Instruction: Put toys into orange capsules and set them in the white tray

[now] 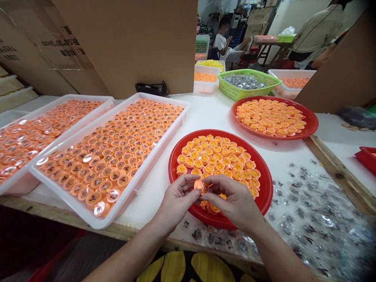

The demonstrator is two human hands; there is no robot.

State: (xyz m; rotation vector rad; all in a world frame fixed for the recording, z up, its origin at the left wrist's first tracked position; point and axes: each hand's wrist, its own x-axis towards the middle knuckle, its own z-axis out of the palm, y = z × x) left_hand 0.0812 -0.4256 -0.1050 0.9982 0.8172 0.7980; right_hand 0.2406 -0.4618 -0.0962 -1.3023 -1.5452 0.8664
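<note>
Over the near red round tray [266, 203], my left hand [180, 196] pinches a small orange plastic cup [199, 185] between thumb and fingers, tilted on its side. From the other side, my right hand [232, 196] closes thumb and fingertips on the same cup's edge. A clear piece seems to sit at the cup's face, but the fingers partly hide it. Below, open orange cups [217, 156] with yellow insides fill the tray. Clear round covers [311, 219] with dark printed figures lie scattered right of the tray and along the table's front edge.
To the left, a white rectangular tray [160, 164] holds rows of covered orange cups, with another white tray [110, 102] beyond. A second red tray [314, 121] of orange cups and a green basket [232, 93] stand farther back. Cardboard [141, 43] walls the back; two people sit beyond.
</note>
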